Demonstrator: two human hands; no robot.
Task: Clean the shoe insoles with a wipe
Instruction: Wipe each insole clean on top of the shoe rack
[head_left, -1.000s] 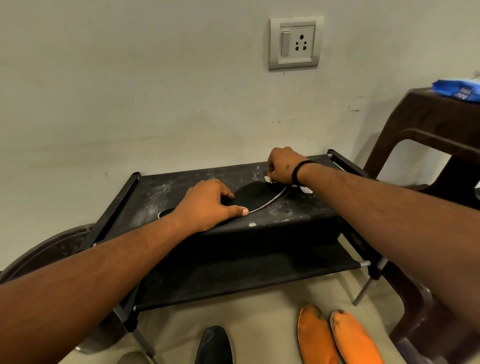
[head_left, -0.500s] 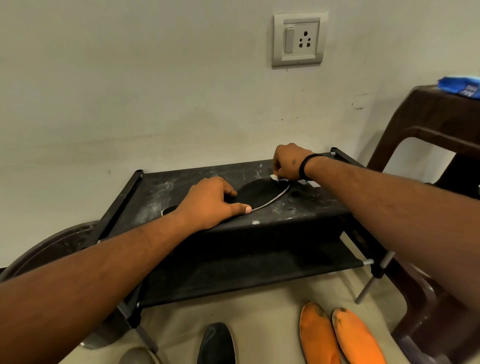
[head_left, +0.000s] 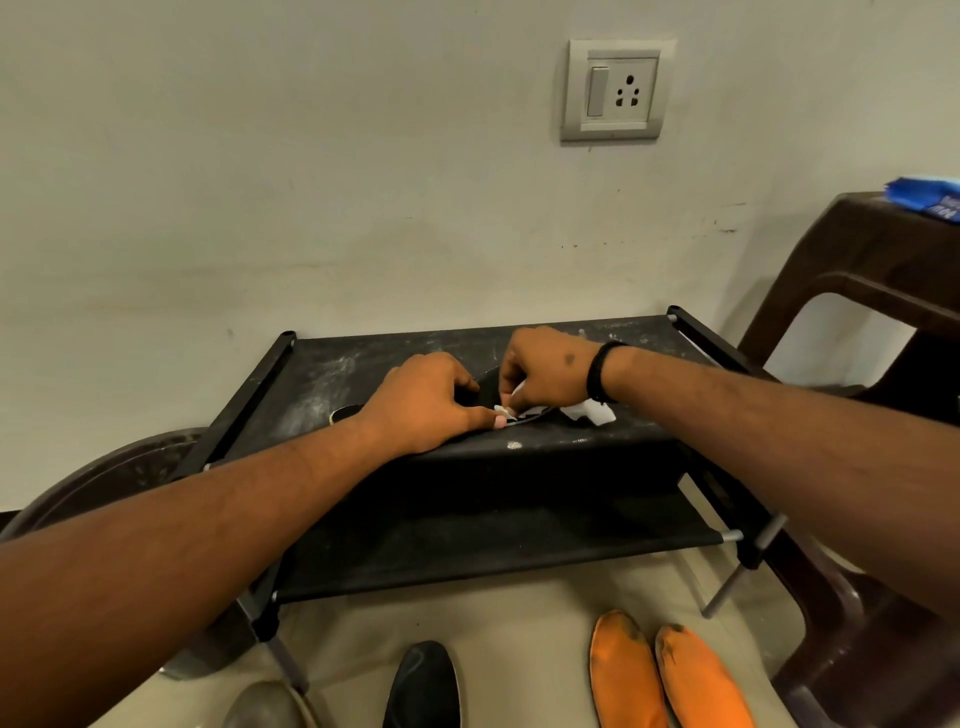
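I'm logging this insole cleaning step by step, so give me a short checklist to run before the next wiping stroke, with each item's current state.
1. Black insole lies on the rack's top shelf: ok.
2. Left hand presses the insole down: ok.
3. Right hand holds the white wipe: ok.
4. Wipe touches the insole surface: cannot tell, the hands cover it.
5. Insole already clean: cannot tell, mostly hidden.
6. Spare wipes in the blue pack on the brown stool: cannot tell.
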